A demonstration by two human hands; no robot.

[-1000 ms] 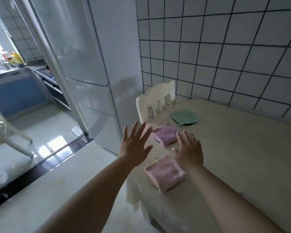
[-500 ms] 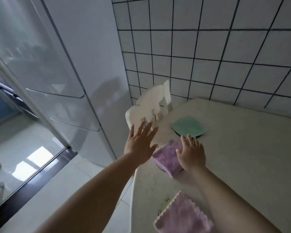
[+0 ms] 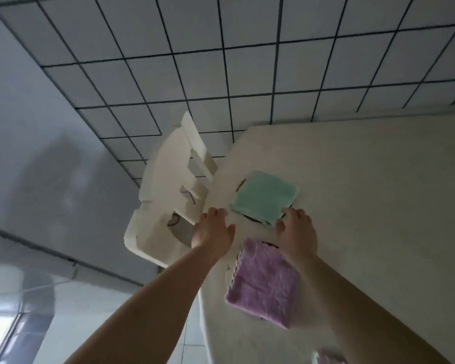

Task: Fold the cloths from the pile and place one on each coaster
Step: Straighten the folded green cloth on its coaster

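Note:
A folded green cloth (image 3: 265,197) lies on a dark coaster (image 3: 255,220) near the table's left edge. A folded pink cloth (image 3: 263,283) lies nearer to me, with a dark coaster rim (image 3: 271,244) showing at its far edge. A sliver of another pink cloth (image 3: 326,358) shows at the bottom edge. My left hand (image 3: 213,233) hovers just left of the green cloth, fingers curled down and empty. My right hand (image 3: 297,232) reaches the green cloth's near right corner, fingertips touching it, and hides part of the pink cloth's far corner.
The cream table (image 3: 365,206) stretches right and back to a white tiled wall (image 3: 221,61). A white chair back (image 3: 174,190) stands against the table's left edge. A grey cabinet front (image 3: 37,127) and glossy floor (image 3: 24,311) lie to the left.
Both hands have moved forward from the middle pink cloth to the green one. The view has tilted and moved along the table, so the nearest pink cloth has almost left the frame.

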